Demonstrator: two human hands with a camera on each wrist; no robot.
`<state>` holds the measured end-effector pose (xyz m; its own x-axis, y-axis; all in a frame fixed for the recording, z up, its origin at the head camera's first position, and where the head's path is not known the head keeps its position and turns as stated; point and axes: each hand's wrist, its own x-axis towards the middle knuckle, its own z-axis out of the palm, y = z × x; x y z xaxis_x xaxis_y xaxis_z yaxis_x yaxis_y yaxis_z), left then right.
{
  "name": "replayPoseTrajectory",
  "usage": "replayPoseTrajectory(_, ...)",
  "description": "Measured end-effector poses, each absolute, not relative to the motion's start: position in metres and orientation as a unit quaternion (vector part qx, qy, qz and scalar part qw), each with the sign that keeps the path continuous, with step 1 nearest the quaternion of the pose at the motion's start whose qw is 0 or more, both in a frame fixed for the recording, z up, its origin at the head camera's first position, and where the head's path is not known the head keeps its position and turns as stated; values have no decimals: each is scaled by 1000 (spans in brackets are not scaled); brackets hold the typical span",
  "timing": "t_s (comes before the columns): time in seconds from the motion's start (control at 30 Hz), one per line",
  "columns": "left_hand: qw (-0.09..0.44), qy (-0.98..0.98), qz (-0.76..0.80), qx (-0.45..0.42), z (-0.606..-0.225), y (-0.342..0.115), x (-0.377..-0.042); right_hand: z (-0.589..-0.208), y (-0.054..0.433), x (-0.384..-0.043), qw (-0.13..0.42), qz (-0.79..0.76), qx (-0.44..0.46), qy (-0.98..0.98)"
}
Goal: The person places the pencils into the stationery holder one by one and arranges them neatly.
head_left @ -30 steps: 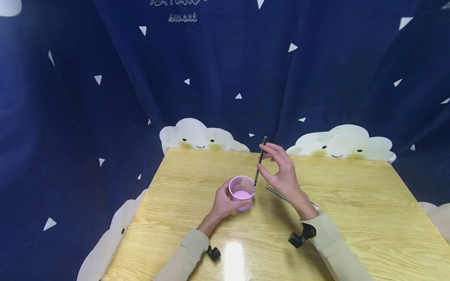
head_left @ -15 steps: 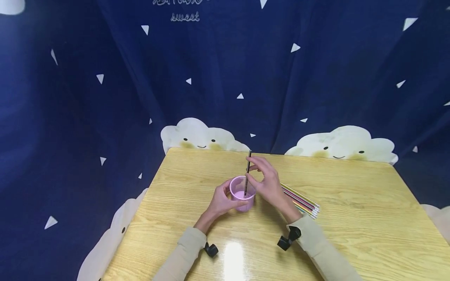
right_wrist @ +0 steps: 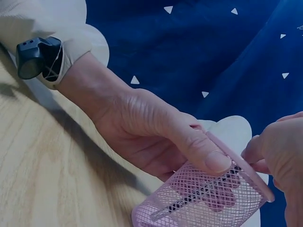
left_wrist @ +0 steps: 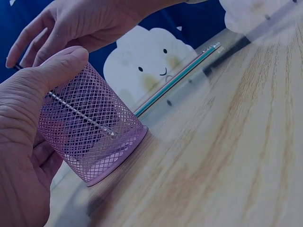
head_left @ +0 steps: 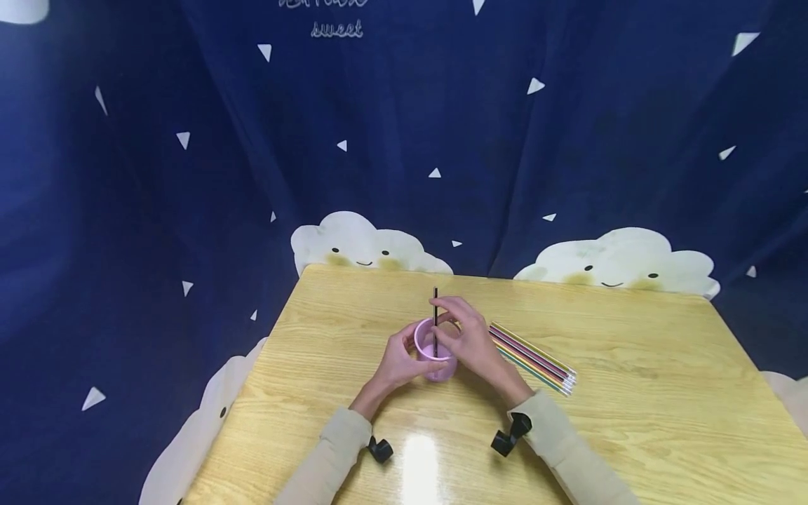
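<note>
A pink mesh pen cup [head_left: 440, 370] stands upright on the table. My left hand [head_left: 398, 361] grips it round the side, thumb across the near wall and fingers behind, as the left wrist view shows. My right hand [head_left: 473, 344] pinches a black pencil [head_left: 435, 312] near its upper part, over the cup's mouth. Through the mesh [left_wrist: 94, 123] the pencil's lower length [left_wrist: 78, 112] shows inside the cup, slanting in the left wrist view with its pale end down. Whether that end touches the cup's floor I cannot tell.
Several pencils [head_left: 533, 359] in different colours lie side by side on the wooden table [head_left: 650, 393], right of the cup, pale ends towards the right. Behind the table hangs a dark blue curtain [head_left: 391, 105] with white clouds and triangles.
My right hand has moved left and down, bringing the black pencil from beside the rim into the cup. The pencils on the table have come into fuller view. My left hand keeps its grip.
</note>
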<state>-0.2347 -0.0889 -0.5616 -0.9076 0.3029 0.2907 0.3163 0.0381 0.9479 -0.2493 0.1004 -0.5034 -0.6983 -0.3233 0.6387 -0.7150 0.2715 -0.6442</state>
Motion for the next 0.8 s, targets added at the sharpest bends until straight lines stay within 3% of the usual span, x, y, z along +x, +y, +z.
replayPoseTrajectory(0.13,5,-726,-653,-215,-561,-90,-233,-504,99,-246,179,485,323,-793)
replayPoseTrajectory(0.57,10,-731,-645,-221,-562,-88,-235,-508,97,-253,213,411,306,-832)
replayPoseTrajectory(0.8,9,-729,-646,-224,-563,-90,-234,-508,99,-252,182,400,293,-849)
